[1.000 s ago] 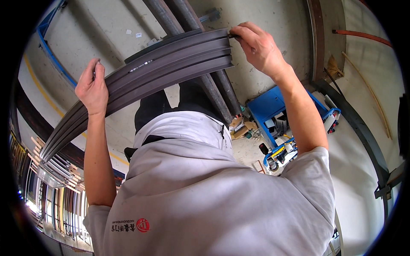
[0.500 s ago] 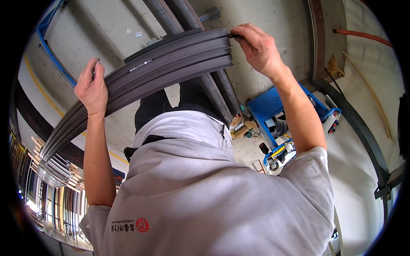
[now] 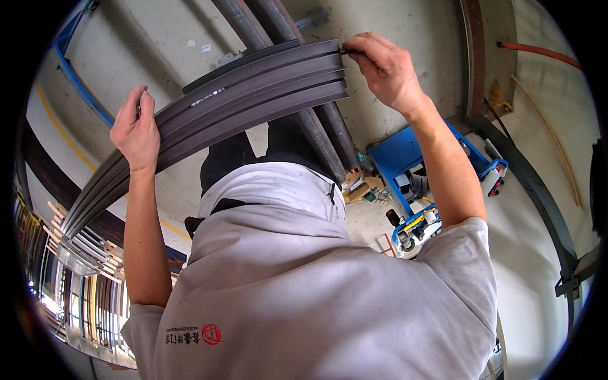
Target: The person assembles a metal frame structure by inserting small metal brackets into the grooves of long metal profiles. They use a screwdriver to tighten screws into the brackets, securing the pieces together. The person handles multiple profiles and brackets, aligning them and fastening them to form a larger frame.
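A long dark grey grooved metal profile [image 3: 266, 87] lies across two thick round pipes in front of me, its far left end running down toward the rack. At its right end my right hand [image 3: 389, 71] is closed in a pinch on a thin black strip [image 3: 347, 51], which meets one of the grooves. My left hand [image 3: 135, 132] is at the profile's left part, thumb and fingers pinched together. Something small and dark shows between them, too small to name. A short whitish mark [image 3: 208, 97] shows in a groove between the hands.
The pipes [image 3: 325, 142] slope beneath the profile. To the right stands a blue cart [image 3: 394, 154] with tools, beside scraps [image 3: 362, 189] on the floor. A rack of long profiles [image 3: 88, 304] is at lower left. A blue frame [image 3: 81, 88] stands at upper left.
My right hand has shifted very slightly, still pinching the black strip at the profile's end. The left hand and the profile look almost the same.
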Demonstrator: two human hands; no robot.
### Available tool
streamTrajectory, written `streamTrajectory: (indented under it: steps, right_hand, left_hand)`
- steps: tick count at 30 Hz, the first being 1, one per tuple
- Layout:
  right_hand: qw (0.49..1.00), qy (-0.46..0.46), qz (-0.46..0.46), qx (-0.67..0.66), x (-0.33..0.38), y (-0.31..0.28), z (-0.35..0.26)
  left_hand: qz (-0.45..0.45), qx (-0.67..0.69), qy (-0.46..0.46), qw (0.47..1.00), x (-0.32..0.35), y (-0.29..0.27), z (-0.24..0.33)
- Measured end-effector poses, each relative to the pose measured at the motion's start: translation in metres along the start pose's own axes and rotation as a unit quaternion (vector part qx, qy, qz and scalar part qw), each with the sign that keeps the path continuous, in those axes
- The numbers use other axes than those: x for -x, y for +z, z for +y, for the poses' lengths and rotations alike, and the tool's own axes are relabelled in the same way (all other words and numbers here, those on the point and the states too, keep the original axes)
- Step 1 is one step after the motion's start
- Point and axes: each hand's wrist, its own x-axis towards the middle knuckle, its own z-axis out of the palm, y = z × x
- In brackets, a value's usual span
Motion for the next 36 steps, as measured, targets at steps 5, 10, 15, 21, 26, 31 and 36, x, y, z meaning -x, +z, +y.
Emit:
streamTrajectory:
  steps: [5,10,15,21,26,31,36]
  right_hand:
    - [1.000,-0.010,-0.003,-0.002,0.000,0.000,0.000]
    - [0.999,-0.023,-0.020,0.026,-0.005,-0.004,0.000]
    - [1.000,-0.026,-0.001,0.011,-0.003,0.000,-0.004]
    - [0.976,0.184,-0.062,-0.098,-0.004,-0.007,-0.011]
    - [0.955,0.243,0.033,-0.170,-0.003,0.005,-0.012]
    - [0.933,0.336,-0.016,-0.130,-0.009,-0.003,-0.017]
    - [0.914,0.375,-0.040,-0.147,-0.015,-0.004,-0.017]
  left_hand:
    - [-0.006,-0.014,-0.011,1.000,0.000,0.000,0.003]
    - [-0.010,-0.016,-0.004,1.000,-0.001,0.001,0.002]
    - [-0.015,-0.025,0.006,1.000,-0.002,0.001,0.002]
    - [-0.019,-0.034,-0.008,0.999,0.000,0.000,0.005]
    - [-0.021,-0.024,-0.011,0.999,-0.001,0.000,0.004]
    - [-0.024,-0.025,-0.012,0.999,-0.002,0.001,0.003]
    - [-0.022,-0.023,-0.004,0.999,-0.001,0.000,0.002]
